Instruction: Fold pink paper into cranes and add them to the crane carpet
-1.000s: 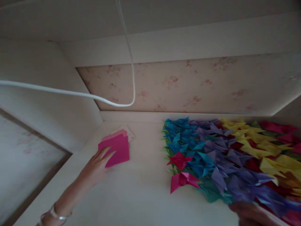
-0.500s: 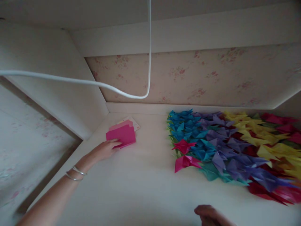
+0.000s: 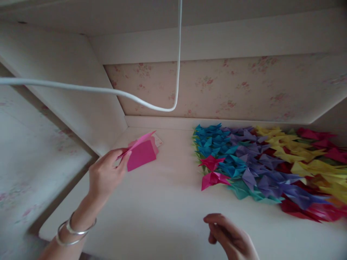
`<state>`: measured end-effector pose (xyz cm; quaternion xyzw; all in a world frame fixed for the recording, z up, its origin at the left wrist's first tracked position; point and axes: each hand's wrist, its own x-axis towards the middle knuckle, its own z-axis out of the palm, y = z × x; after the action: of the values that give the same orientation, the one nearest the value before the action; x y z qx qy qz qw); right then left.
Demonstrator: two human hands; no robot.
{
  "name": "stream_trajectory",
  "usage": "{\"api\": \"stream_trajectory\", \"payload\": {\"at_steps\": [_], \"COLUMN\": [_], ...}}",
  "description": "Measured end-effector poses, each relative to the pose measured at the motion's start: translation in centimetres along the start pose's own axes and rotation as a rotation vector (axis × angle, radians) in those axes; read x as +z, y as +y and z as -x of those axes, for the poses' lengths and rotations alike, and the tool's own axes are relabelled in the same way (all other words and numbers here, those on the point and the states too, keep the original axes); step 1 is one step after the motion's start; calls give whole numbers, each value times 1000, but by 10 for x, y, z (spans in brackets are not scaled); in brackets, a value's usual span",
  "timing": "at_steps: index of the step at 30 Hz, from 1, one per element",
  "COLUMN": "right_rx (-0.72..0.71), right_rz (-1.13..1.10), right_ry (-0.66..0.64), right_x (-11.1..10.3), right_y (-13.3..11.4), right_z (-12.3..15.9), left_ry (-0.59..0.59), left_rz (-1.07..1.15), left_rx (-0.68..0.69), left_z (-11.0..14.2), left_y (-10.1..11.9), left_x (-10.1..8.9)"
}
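My left hand (image 3: 105,175) pinches the corner of a pink paper sheet (image 3: 139,141) and holds it lifted above a small stack of magenta paper squares (image 3: 142,156) at the back left of the white desk (image 3: 162,209). Two silver bangles circle that wrist. My right hand (image 3: 230,238) hovers low over the desk's front edge, fingers loosely curled, with nothing in it. Right of the stack lies a wide spread of folded origami cranes (image 3: 271,166) in blue, purple, yellow, red and teal, with two magenta cranes (image 3: 213,171) at its left edge.
A white cable (image 3: 177,57) hangs down from above and loops off to the left. Floral wallpaper (image 3: 230,88) backs the alcove. A white side panel (image 3: 67,90) closes the desk on the left.
My left hand went from resting flat on the paper stack to pinching and lifting its top pink sheet. My right hand came up into view at the bottom. The view shifted slightly.
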<state>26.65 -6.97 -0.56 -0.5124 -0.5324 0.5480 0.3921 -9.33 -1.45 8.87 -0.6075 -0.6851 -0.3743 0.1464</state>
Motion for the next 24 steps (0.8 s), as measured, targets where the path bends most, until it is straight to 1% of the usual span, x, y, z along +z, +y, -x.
{"api": "stream_trajectory", "payload": {"at_steps": [2,4,5,7,8,9,10,11,12,13,14,16,18,20,21,23,24], "right_rx": [6,-21,-66,-158,-200,-242,-283,-329,-374,-417,-460,-555,-649,-695,-719,-720,-716], "right_rz": [-23,-82,-142,-268,-302,-333,-358,-373,-374,-359,-325,-210,-19,209,275,301,284], "right_ry": [-14,-55,-76,-20,5,25,16,0,-3,12,45,154,213,141,130,159,179], "right_x": [7,13,15,20,22,24,27,28,29,29,29,24,16,9,6,3,3], "right_y": [-3,-10,-14,-21,-23,-25,-24,-23,-20,-16,-11,-1,5,5,4,1,0], "right_z": [-7,-18,-26,-42,-50,-58,-65,-72,-78,-83,-87,-93,-94,-93,-91,-90,-89], "left_ry": [-43,-157,-203,-282,-336,-385,-407,-419,-459,-482,-469,-469,-504,-502,-488,-514,-516], "left_rz": [253,675,880,1187,1287,1350,1383,1390,1390,1356,1295,1244,1246,1338,1418,1577,1604], "left_rx": [-166,-372,-466,-611,-661,-693,-711,-727,-728,-728,-715,-699,-723,-786,-822,-875,-878], "left_z": [13,26,32,40,43,45,47,48,49,51,52,55,59,63,64,66,66], "left_y": [24,48,58,75,82,87,90,91,91,89,87,81,76,73,71,69,68], "left_x": [1,11,19,36,45,54,62,70,78,84,90,97,99,97,95,93,92]}}
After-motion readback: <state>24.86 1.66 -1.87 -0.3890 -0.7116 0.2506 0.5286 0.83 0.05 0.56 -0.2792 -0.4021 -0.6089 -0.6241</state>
